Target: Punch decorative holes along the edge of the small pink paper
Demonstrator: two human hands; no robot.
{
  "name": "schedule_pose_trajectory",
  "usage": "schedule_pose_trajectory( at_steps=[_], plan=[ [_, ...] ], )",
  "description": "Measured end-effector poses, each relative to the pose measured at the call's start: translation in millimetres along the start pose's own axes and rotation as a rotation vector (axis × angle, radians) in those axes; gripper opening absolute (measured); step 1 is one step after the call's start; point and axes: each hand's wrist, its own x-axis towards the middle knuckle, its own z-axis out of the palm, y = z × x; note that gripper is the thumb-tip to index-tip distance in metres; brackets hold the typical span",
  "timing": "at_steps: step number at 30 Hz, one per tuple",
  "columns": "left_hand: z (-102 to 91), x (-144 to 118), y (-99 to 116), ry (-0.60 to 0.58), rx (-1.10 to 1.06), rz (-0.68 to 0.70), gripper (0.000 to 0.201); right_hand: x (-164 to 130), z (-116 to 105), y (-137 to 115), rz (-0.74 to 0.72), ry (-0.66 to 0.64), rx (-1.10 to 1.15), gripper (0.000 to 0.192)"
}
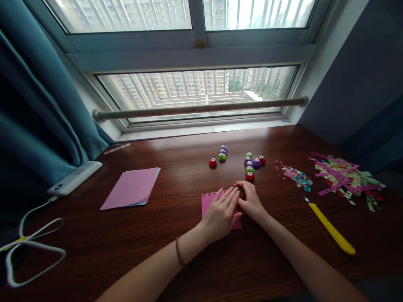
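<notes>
Both hands sit on the small pink sheet (207, 202) mid-table; left hand (221, 214) lies flat and spread — pinning it down, I'd guess; right hand (250, 200) is curled beside it, grip hidden. Little punches (250, 176) cluster just behind — handy reach.

A dark brown wooden table (176, 251) under the window carries a stack of pink and pale blue paper sheets (132, 188) at left; a white power bank (74, 178) with its white looped cable (31, 247) at the left edge; small round paper punches in red, green and purple (250, 164) in the middle; a small pink punched paper sheet (207, 201) just before them; a pile of coloured confetti (297, 175), a heap of cut paper strips (344, 176) and a yellow craft knife (332, 229) at right
</notes>
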Motion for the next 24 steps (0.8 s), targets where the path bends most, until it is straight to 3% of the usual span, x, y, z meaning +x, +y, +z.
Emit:
schedule_pose_trajectory(
  at_steps=[7, 13, 18, 24],
  plan=[
    [-1.6, -4, -12, 0.002, -0.013, -0.017, 0.048, 3, -9, -4, 0.026, -0.043, 0.063, 0.028],
    [-0.7, -6, -24, 0.017, -0.046, -0.100, 0.060, 8, -34, -13, 0.139, -0.255, 0.273, 0.039],
    [7.3, -8, -27, -0.050, -0.098, -0.132, 0.074, 5, -38, -19, -0.004, -0.331, 0.044, 0.030],
    [9.4, -8, -28, -0.093, -0.110, -0.148, 0.074, 10, -46, -15, 0.046, -0.292, -0.032, 0.021]
  ],
)
